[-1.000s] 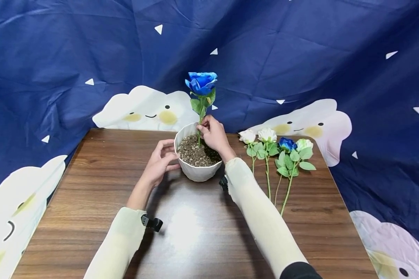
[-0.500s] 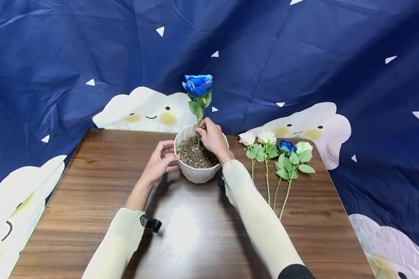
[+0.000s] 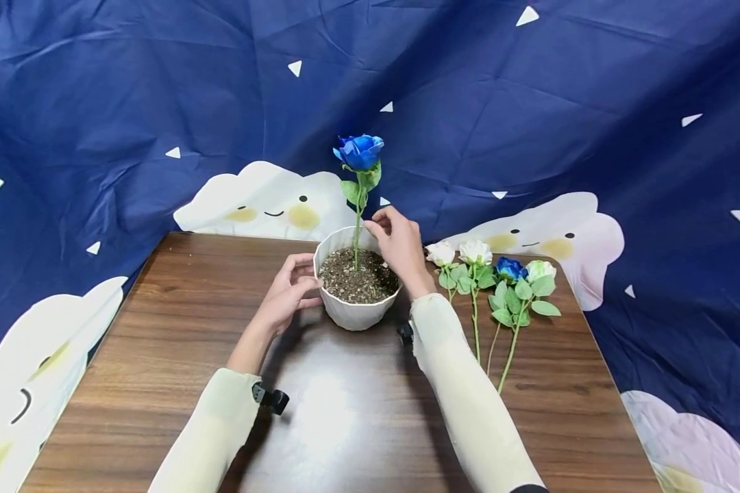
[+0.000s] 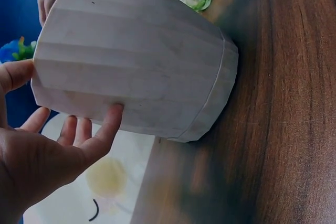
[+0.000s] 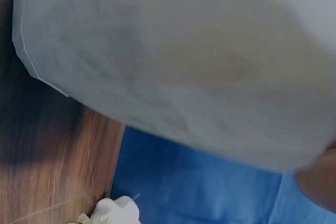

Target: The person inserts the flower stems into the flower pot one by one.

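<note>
In the head view a white faceted flowerpot [image 3: 358, 316] filled with soil [image 3: 356, 286] stands on the table. A blue artificial rose [image 3: 360, 152] rises upright from the soil on its green stem. My left hand [image 3: 286, 291] holds the pot's left side; in the left wrist view its thumb lies at the rim and its fingers [image 4: 107, 129] press the wall. My right hand [image 3: 402, 250] is over the pot's right rim, its fingers loosely bent just right of the rose stem, apart from it. The pot fills most of the right wrist view.
On the right of the wooden table [image 3: 179, 329] lie two white roses [image 3: 475, 253], a blue rose [image 3: 510, 268] and a pale green-white rose [image 3: 539, 270], stems toward the front. A dark blue cloth [image 3: 222, 82] with clouds hangs right behind the table.
My right hand has let go of the rose stem and moved slightly right. The rose stands in the soil by itself. The left hand stays on the pot.
</note>
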The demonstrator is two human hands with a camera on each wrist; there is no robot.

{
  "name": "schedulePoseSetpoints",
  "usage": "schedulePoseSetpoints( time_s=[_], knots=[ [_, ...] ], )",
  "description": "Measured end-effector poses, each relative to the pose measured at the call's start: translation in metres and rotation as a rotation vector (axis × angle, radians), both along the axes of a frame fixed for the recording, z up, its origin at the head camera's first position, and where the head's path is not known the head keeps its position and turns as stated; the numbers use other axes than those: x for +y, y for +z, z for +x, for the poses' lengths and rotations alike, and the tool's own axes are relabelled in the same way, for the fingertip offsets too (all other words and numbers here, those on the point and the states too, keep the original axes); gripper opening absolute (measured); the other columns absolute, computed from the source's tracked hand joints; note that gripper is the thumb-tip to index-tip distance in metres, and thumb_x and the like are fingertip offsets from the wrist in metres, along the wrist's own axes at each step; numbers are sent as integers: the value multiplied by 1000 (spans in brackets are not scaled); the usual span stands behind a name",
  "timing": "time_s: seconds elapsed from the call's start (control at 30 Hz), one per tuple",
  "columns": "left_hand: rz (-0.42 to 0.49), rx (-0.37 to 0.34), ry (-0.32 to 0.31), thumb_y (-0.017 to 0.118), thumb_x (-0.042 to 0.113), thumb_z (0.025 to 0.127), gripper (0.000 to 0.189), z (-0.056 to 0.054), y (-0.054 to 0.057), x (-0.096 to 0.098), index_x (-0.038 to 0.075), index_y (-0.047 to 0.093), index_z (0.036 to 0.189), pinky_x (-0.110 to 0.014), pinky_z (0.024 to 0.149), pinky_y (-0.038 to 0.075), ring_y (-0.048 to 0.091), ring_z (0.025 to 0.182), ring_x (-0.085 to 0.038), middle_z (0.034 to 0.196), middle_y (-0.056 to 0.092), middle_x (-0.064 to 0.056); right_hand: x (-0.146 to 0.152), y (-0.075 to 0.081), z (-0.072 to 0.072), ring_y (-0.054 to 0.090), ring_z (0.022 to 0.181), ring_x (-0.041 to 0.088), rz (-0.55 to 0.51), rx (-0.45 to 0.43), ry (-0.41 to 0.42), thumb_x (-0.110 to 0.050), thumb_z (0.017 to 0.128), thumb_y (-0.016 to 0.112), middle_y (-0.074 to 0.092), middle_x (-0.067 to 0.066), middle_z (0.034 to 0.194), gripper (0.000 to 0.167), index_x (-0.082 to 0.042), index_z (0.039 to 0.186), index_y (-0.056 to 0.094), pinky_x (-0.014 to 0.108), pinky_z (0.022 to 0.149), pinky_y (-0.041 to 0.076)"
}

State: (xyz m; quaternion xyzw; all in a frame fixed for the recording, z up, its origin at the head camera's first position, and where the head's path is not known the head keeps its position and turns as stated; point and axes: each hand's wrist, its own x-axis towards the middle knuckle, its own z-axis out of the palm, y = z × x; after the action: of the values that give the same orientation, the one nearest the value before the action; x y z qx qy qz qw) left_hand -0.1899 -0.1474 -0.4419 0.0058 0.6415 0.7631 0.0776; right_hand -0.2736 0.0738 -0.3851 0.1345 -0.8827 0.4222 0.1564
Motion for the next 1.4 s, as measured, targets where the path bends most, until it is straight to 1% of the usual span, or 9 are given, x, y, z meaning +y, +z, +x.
schedulePoseSetpoints(
  time_s=[0.17,0.33,0.53,0.7,0.8,0.9,1.07,1.17,1.4],
  knots=[
    [-2,-8,6,59,0,91,58,-2,-1,0,3,36,145,-53,91,56,56,107,-25,136,42,-24,16,6,6,69,83,25,-89,-59,-6,-26,97,71,74,10,92,20,-6,101,71,34,76,56],
    [3,-12,9,59,-2,91,59,-3,0,0,3,36,145,-51,90,57,56,107,-25,137,42,-24,29,2,9,71,80,38,-316,-133,15,-17,98,68,72,21,90,20,3,103,68,36,65,63],
    [12,-17,9,58,-2,91,59,-3,1,1,3,36,145,-46,87,59,56,106,-24,137,42,-23,48,-1,10,71,74,25,-538,-194,27,-6,98,64,69,21,89,18,11,104,62,32,66,63],
    [15,-14,10,58,-1,90,59,-2,2,1,3,36,145,-47,88,59,57,105,-22,137,42,-23,66,-2,11,69,72,15,-559,-221,10,-5,99,62,67,1,82,19,12,107,61,30,65,63],
    [15,-20,13,58,-1,90,60,0,3,1,2,35,145,-48,89,58,57,104,-21,136,42,-23,79,-4,13,68,72,12,-557,-259,5,-5,100,61,67,-3,82,22,12,114,61,31,67,63],
    [12,-18,8,58,-1,91,59,0,2,0,2,35,145,-47,90,58,56,104,-21,137,42,-24,94,-7,16,69,74,12,-558,-294,-14,-6,101,61,68,1,87,27,13,121,60,33,71,63],
    [19,-10,5,58,-1,91,59,0,1,-1,3,36,146,-47,88,59,57,105,-23,137,42,-24,116,-15,21,69,77,12,-511,-316,-57,-8,101,61,68,23,104,33,13,125,59,32,73,62],
    [18,-9,6,57,-2,91,59,0,2,-1,3,36,146,-48,88,59,59,104,-23,136,43,-23,126,-20,23,69,77,11,-489,-325,-79,-8,100,62,68,25,106,34,13,126,59,33,72,63],
    [5,-12,-1,57,-1,92,59,-1,0,0,3,36,147,-50,90,58,60,104,-24,137,43,-24,144,-37,34,69,75,9,-564,-399,-136,-7,99,64,69,-7,86,35,12,127,58,31,71,63]
  ],
)
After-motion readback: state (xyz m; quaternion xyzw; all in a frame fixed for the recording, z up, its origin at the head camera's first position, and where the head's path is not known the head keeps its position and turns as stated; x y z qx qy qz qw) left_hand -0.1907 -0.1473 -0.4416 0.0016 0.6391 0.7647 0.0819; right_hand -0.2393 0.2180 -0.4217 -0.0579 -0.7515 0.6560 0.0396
